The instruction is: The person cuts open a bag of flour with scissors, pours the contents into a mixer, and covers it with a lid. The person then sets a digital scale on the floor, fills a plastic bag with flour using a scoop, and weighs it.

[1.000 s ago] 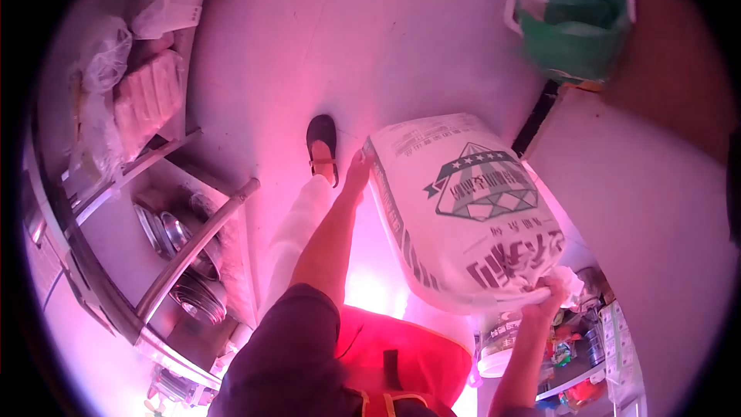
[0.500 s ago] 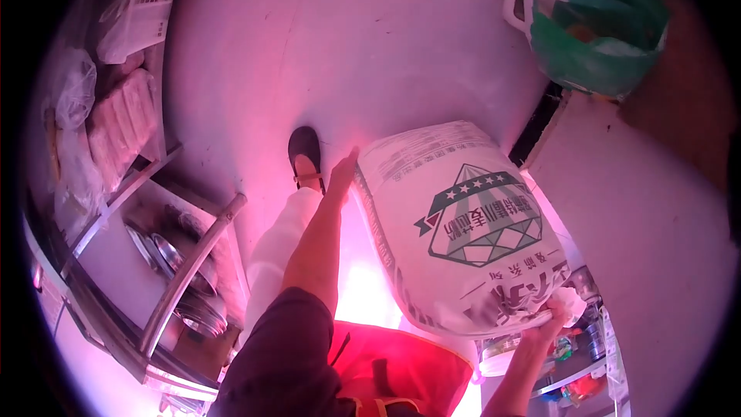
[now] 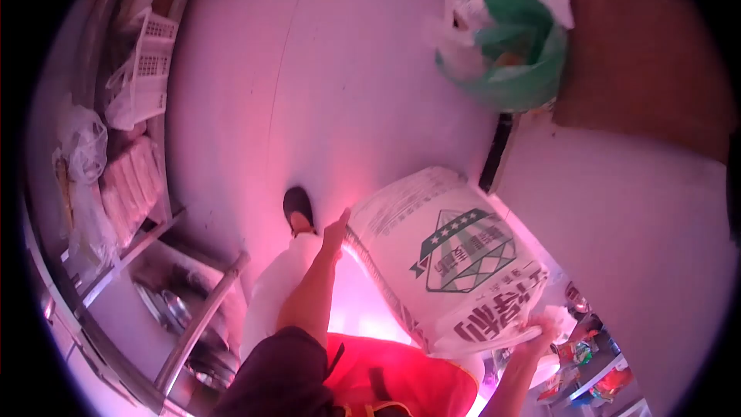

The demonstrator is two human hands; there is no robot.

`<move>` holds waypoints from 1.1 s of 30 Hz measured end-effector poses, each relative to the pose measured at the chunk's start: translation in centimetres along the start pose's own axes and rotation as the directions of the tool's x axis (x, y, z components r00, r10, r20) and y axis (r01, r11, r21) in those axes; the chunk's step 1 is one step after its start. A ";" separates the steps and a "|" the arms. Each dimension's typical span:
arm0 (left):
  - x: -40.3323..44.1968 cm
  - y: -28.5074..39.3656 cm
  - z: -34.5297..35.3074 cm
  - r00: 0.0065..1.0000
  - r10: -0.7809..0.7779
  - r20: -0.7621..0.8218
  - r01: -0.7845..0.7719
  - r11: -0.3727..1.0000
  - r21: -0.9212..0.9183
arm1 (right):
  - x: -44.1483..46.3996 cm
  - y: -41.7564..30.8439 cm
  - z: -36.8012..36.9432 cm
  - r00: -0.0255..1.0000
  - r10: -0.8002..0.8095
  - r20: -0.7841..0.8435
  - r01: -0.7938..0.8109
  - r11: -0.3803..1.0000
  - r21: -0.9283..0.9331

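A big, full white flour sack (image 3: 463, 259) with a green emblem and dark printed characters hangs in front of my body, tilted. My left hand (image 3: 337, 232) is closed on its far left corner, with the fingers partly hidden by the sack's edge. My right hand (image 3: 544, 332) grips the bunched near-right corner, and a crumpled white end sticks out beyond the fingers. The sack's underside is hidden from me.
On the left, a metal rack (image 3: 202, 320) holds pans, and packages (image 3: 133, 185) lie further up beside a white basket (image 3: 150, 66). A green plastic bag (image 3: 532, 77) stands far right. A white surface (image 3: 617, 224) runs along the right, with a stocked shelf (image 3: 594, 374) below.
My view has shifted, so the sack, my foot and the rack sit lower, and the green bag lies further left. The sack has turned slightly; both hands keep hold of it.
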State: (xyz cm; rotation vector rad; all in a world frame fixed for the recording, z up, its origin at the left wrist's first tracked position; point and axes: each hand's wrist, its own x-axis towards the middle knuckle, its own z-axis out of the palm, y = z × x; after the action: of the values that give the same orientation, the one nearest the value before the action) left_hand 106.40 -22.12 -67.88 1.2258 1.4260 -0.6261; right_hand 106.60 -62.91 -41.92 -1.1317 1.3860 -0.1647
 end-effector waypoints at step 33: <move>-18.4 0.8 -20.8 0.672 0.648 0.358 -0.738 0.544 0.398 | -35.0 -21.9 5.0 -0.018 -0.618 0.786 0.933 -0.294 -0.210</move>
State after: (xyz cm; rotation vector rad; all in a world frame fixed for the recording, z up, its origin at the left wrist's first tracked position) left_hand 96.57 -9.59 -45.15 1.9721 0.4961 -0.5273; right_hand 112.63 -47.44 -3.83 -2.6853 -0.2412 -0.3456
